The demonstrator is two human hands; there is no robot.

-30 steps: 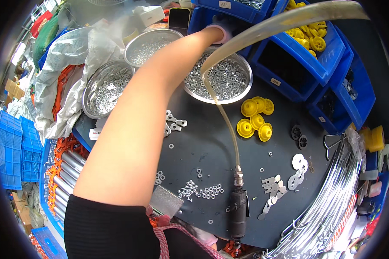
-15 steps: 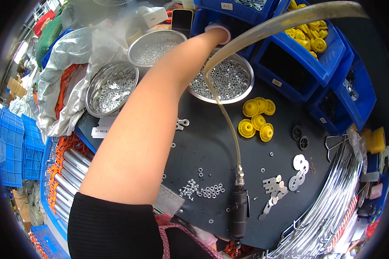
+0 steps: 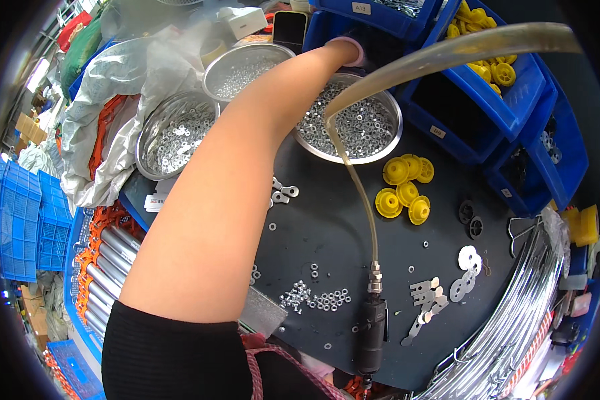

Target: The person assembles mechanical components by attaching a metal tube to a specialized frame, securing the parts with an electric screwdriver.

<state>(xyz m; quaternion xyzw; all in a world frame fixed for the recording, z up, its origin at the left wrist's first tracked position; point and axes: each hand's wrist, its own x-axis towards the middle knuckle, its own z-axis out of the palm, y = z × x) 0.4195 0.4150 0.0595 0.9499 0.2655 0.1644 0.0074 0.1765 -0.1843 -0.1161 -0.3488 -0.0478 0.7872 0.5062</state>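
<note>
My left arm reaches up across the table from the lower left. A pink glove cuff shows at the wrist, and my left hand (image 3: 365, 51) is inside a dark blue bin at the back; its fingers are hidden in shadow. Just below the wrist stands a steel bowl (image 3: 396, 137) full of small metal nuts. My right hand is not in view. A black air-powered screwdriver (image 3: 372, 337) hangs upright from a clear hose (image 3: 360, 183) at the near edge. Left of it lie loose hex nuts (image 3: 331, 300) and small screws (image 3: 295, 295).
Several yellow plastic wheels (image 3: 407, 193), black rings (image 3: 475, 227), flat metal brackets (image 3: 421, 310) and round washers (image 3: 468, 256) lie on the dark table. Bent metal rods (image 3: 493, 327) are heaped at right. Blue bins (image 3: 447, 110) stand behind; metal tubes (image 3: 113, 257) lie at left.
The whole view has shifted slightly, so the table's contents appear a little further right and lower. My left hand stays in the back bin, appearing slightly deeper in shadow.
</note>
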